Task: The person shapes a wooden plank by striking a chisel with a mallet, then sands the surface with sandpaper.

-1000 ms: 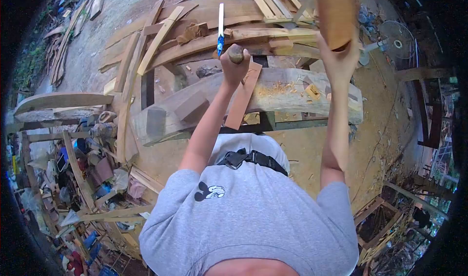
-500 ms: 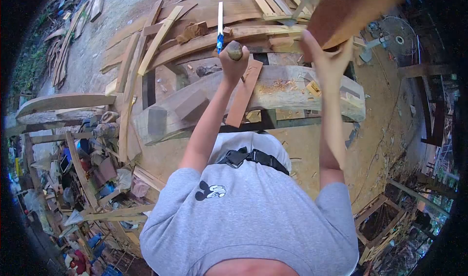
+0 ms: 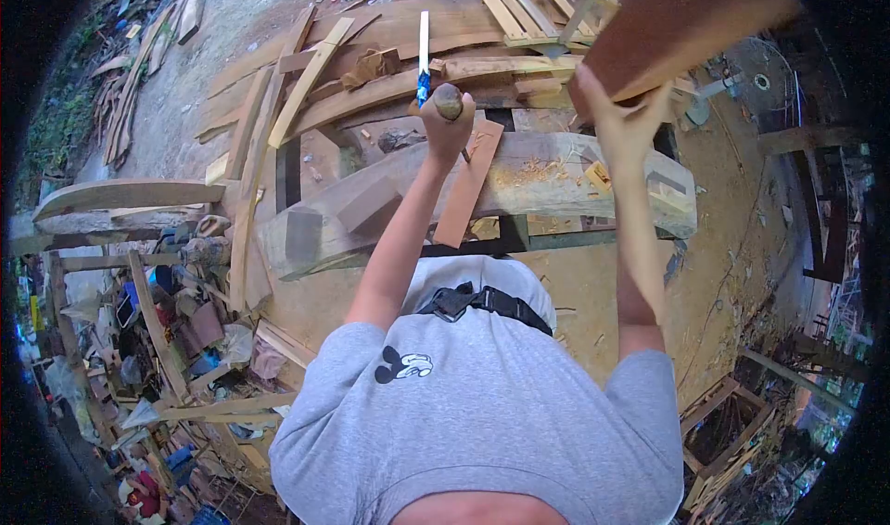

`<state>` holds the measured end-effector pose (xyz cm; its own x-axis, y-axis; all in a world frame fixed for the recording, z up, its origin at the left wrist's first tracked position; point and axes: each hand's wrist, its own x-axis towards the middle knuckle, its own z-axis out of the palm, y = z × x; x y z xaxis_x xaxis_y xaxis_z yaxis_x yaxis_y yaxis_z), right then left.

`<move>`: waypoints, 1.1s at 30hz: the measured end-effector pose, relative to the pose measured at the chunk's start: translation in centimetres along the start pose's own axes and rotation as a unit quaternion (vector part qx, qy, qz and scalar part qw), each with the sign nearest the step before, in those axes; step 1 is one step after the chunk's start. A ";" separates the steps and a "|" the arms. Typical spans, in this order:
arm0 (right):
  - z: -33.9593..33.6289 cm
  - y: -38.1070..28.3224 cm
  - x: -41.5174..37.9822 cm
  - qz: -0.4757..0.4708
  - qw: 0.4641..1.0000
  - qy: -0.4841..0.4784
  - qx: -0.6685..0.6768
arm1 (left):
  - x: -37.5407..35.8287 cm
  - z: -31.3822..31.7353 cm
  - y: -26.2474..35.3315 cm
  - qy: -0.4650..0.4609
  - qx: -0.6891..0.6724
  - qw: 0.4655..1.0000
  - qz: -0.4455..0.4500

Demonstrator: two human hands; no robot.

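Observation:
My left hand (image 3: pixel 449 131) is closed around the upright round handle (image 3: pixel 450 104) of a chisel. Its thin dark shank (image 3: pixel 465 155) shows below my fist, over a reddish-brown board (image 3: pixel 471 186); the tip is too small to make out. My right hand (image 3: pixel 623 134) is raised on the right, gripping the lower end of a thick brown wooden block (image 3: pixel 681 38) that is blurred and close to the camera. The board lies across a broad pale curved timber (image 3: pixel 547 186). Just beyond my left fist is a long light strip (image 3: pixel 424 47) with a blue-wrapped end.
Shavings (image 3: pixel 533 171) and a small yellow wood block (image 3: pixel 596 174) lie on the curved timber, with a dark wood block (image 3: pixel 369 204) to the left. Planks (image 3: pixel 311 84) are stacked beyond. A fan (image 3: pixel 760 83) stands at right. Clutter (image 3: pixel 190 330) fills the lower left.
My right hand and the wooden block sit slightly farther right and lower in view. The whole scene has shifted a little; my left hand keeps its hold on the chisel over the board.

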<state>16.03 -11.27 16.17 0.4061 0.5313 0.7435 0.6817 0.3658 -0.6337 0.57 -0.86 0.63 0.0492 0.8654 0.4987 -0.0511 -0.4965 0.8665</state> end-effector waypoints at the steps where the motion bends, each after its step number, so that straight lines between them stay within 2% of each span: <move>1: 0.2 0.5 -0.5 -0.021 1.000 -0.013 -0.017 | 0.1 0.0 0.0 -0.013 0.014 1.000 0.022; 2: -1.9 0.3 0.0 -0.094 0.949 -0.174 -0.245 | 0.3 0.2 0.0 -0.012 0.014 1.000 0.026; 3: -2.4 0.5 0.4 -0.097 0.950 -0.172 -0.243 | 0.3 0.4 0.3 0.005 -0.001 1.000 0.025; 5: -2.8 0.7 0.6 -0.093 0.884 -0.257 -0.378 | 0.0 0.1 0.7 0.019 -0.012 0.999 0.025; 6: -3.2 0.8 1.0 -0.058 0.905 -0.214 -0.363 | 0.0 0.0 1.0 0.004 -0.006 1.000 0.022; 7: -3.1 1.2 1.4 -0.064 0.905 -0.217 -0.360 | 0.1 0.0 1.2 -0.007 -0.001 1.000 0.018; 8: -2.8 1.6 1.4 -0.002 0.973 -0.117 -0.201 | 0.0 0.1 0.3 -0.012 -0.008 1.000 -0.008; 9: -2.6 1.8 1.2 0.066 0.997 -0.011 -0.034 | -0.1 0.0 0.4 -0.012 -0.004 1.000 -0.010; 10: -1.9 -0.3 1.2 0.128 0.991 0.003 0.038 | -0.1 0.1 0.8 -0.016 0.005 1.000 0.010; 11: -1.3 -0.8 0.5 0.130 0.991 0.004 0.037 | 0.1 0.4 1.1 -0.020 0.013 0.999 0.032; 13: -0.5 -0.2 -1.5 0.069 0.998 0.001 0.015 | 0.2 0.9 1.8 -0.017 0.007 1.000 0.019; 14: -1.6 3.2 -2.5 0.022 0.993 -0.107 -0.042 | 0.2 1.0 1.2 -0.019 -0.001 1.000 0.023; 15: -2.0 2.5 -2.3 0.023 0.994 -0.102 -0.043 | 0.3 1.0 0.8 -0.022 -0.007 0.999 0.027; 16: -2.7 1.3 -1.7 -0.047 0.935 -0.216 -0.279 | 0.6 1.1 0.8 -0.025 -0.009 0.999 0.029; 17: -3.1 0.5 -1.4 -0.110 0.804 -0.315 -0.493 | 0.9 1.0 0.7 -0.013 -0.033 0.999 0.015; 18: -3.4 0.5 -0.9 -0.113 0.818 -0.267 -0.497 | 1.0 1.0 0.7 0.003 -0.057 0.998 0.000; 19: -3.6 0.2 -0.3 -0.117 0.816 -0.267 -0.499 | 1.1 1.0 0.7 0.006 -0.060 0.998 0.001; 20: -3.5 -0.2 0.4 -0.103 0.910 -0.181 -0.359 | 1.1 0.8 0.7 0.007 -0.036 0.999 -0.017; 21: -3.3 -0.5 0.6 -0.080 0.971 -0.090 -0.204 | 0.9 0.5 0.7 0.005 -0.010 0.999 -0.036; 22: -2.3 0.6 0.2 0.029 0.999 -0.025 -0.032 | 0.8 0.6 0.6 0.000 -0.024 0.999 -0.041; 23: -1.8 0.4 -0.3 0.031 0.999 -0.027 -0.033 | 0.6 0.7 0.5 0.001 -0.024 0.999 -0.043; 25: 0.0 -1.6 -1.0 0.140 0.989 0.015 0.043 | 0.6 1.0 1.7 -0.009 0.002 1.000 0.019; 26: 0.3 -0.8 -1.9 0.081 0.992 0.016 0.097 | 0.6 1.1 2.0 -0.019 0.022 0.999 0.039; 27: -0.3 -0.6 -1.7 0.079 0.992 0.017 0.097 | 0.7 1.5 2.1 -0.019 0.021 0.999 0.041; 28: -1.7 -0.1 -1.3 -0.051 0.965 -0.142 -0.213 | 0.8 2.1 2.1 0.015 0.013 0.993 0.113; 29: -2.7 0.1 -1.0 -0.172 0.804 -0.281 -0.495 | 0.8 2.5 2.2 0.049 0.004 0.982 0.183; 31: -3.6 -0.8 0.6 -0.165 0.817 -0.261 -0.487 | 0.5 1.9 2.1 0.028 0.014 0.989 0.147; 33: -4.1 -1.3 1.8 -0.085 0.904 -0.158 -0.389 | 0.6 1.5 2.3 -0.011 0.010 1.000 0.023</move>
<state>18.34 -13.89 19.21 0.1441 0.7545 0.6402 0.9895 -0.1188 -0.0827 1.98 -1.63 2.97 0.0699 0.8402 0.5378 -0.0331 -0.5369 0.8430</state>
